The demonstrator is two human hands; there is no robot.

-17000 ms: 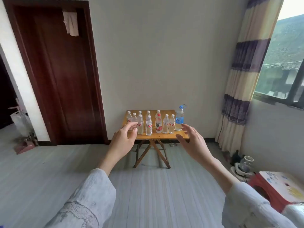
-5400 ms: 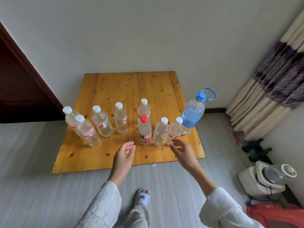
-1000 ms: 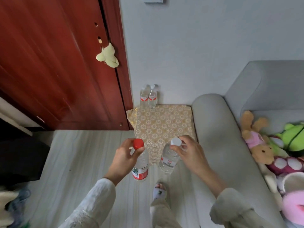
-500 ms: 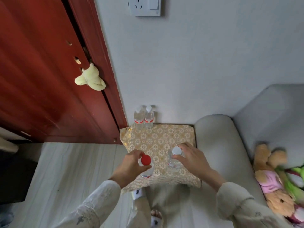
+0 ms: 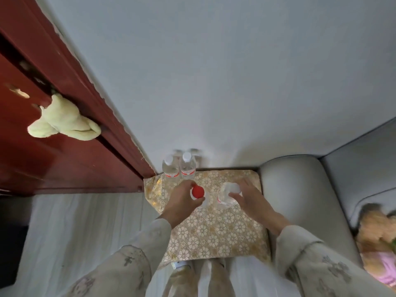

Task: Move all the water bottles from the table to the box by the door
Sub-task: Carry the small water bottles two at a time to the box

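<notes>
I look straight down on a box (image 5: pixel 214 232) covered in gold floral paper, beside the red door. My left hand (image 5: pixel 182 202) grips a clear bottle with a red cap (image 5: pixel 197 191) by its neck, over the box's far half. My right hand (image 5: pixel 246 196) holds a white-capped bottle (image 5: pixel 228 192) just to the right of it. Both bottles are upright; whether they touch the box top I cannot tell. Two more white-capped bottles (image 5: pixel 180 166) stand together at the box's far left edge, against the wall.
The red door (image 5: pixel 53 136) with a pale green cloth (image 5: pixel 64 123) stuffed in it is to the left. A grey sofa arm (image 5: pixel 300 200) presses against the box's right side, with plush toys (image 5: pixel 377 243) on the seat. My legs stand at the box's near edge.
I have stepped closer to the box and lean over it. Both hands have carried their bottles forward from above the floor to over the box's far half.
</notes>
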